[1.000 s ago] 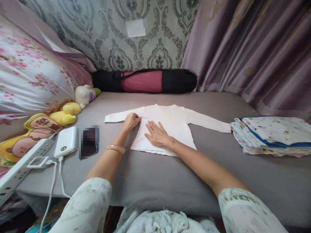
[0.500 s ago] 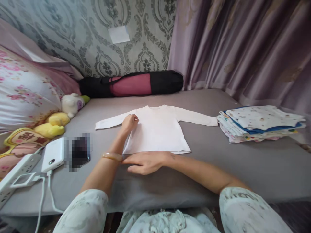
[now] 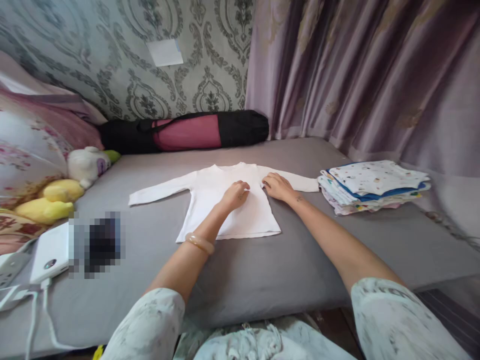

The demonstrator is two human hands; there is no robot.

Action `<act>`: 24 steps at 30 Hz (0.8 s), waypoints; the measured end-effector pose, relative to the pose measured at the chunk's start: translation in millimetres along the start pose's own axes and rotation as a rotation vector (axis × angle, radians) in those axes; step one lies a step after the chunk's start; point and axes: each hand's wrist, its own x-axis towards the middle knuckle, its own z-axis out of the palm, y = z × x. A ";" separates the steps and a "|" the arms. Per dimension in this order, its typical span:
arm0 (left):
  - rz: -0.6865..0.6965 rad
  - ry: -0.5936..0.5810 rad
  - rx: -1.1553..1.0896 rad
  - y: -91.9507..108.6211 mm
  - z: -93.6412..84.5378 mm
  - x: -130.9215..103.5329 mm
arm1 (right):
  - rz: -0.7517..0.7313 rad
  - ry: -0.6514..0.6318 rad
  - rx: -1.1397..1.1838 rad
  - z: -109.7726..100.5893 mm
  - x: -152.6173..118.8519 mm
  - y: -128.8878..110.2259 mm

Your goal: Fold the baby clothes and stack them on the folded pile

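Observation:
A white long-sleeved shirt (image 3: 210, 200) lies flat on the grey bed, neckline away from me and both sleeves spread sideways. Over the right half of its chest is my left hand (image 3: 237, 195), fingers loosely bent and apart, holding nothing that I can see. My right hand (image 3: 278, 187) is at the shirt's right underarm, where the sleeve meets the side seam. Its fingers are bent together on the cloth edge there, and the fingertips are partly hidden. The right cuff reaches the stack of folded clothes (image 3: 378, 179).
A black and maroon long bag (image 3: 187, 132) lies along the wall. At left are plush toys (image 3: 88, 165), a white power bank (image 3: 50, 252) with cables and a blurred-out dark object (image 3: 101, 245). Purple curtains (image 3: 318, 70) hang at the back right. The grey bed (image 3: 240, 280) ends close to me.
My left hand has moved right from the shirt's left side to its chest. My right hand has gone from the bottom hem up to the right underarm. The view has turned slightly right.

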 end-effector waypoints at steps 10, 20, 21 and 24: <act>-0.019 -0.016 0.155 14.2 45.5 23.8 | -0.224 0.032 -0.255 6.1 2.8 16.4; -0.052 -0.187 0.361 55.9 45.9 -2.7 | -0.223 0.038 -0.176 11.7 6.4 22.8; -0.044 -0.187 0.363 61.6 46.4 -8.1 | -0.221 0.037 -0.175 12.5 6.8 23.3; -0.066 -0.203 0.350 79.3 48.5 -25.1 | -0.209 0.031 -0.184 14.2 7.9 23.5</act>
